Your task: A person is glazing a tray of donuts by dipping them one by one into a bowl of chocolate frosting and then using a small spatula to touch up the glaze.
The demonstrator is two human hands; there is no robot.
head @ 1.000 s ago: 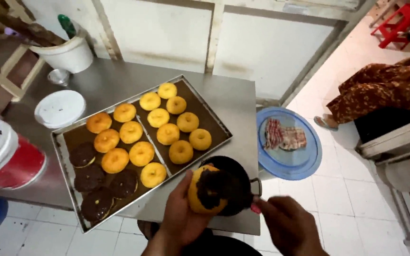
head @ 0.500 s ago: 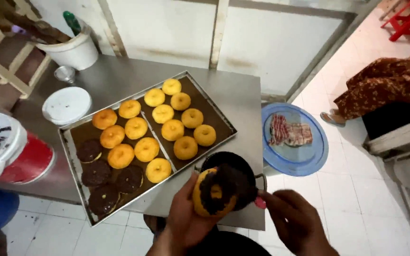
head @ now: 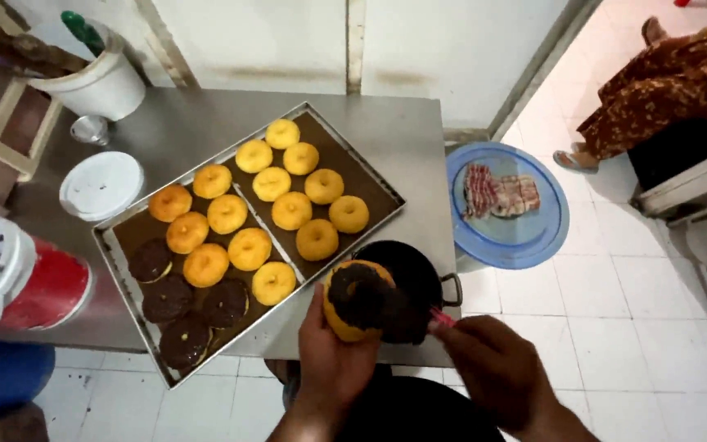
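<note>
The single head-worn camera looks steeply down from above the person's chest onto a steel table (head: 206,131) and the white tiled floor (head: 615,327) to its right. It sits close over both hands at the bottom edge, facing the far wall (head: 452,41). No second view shares the scene.

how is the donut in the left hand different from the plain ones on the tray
The donut in the left hand has a dark chocolate patch on its face; the plain donuts are bare golden yellow. The held donut is lifted and tilted over the black pot; the plain donuts lie flat in rows on the tray. Both kinds are round, similar in size and golden underneath.
</note>
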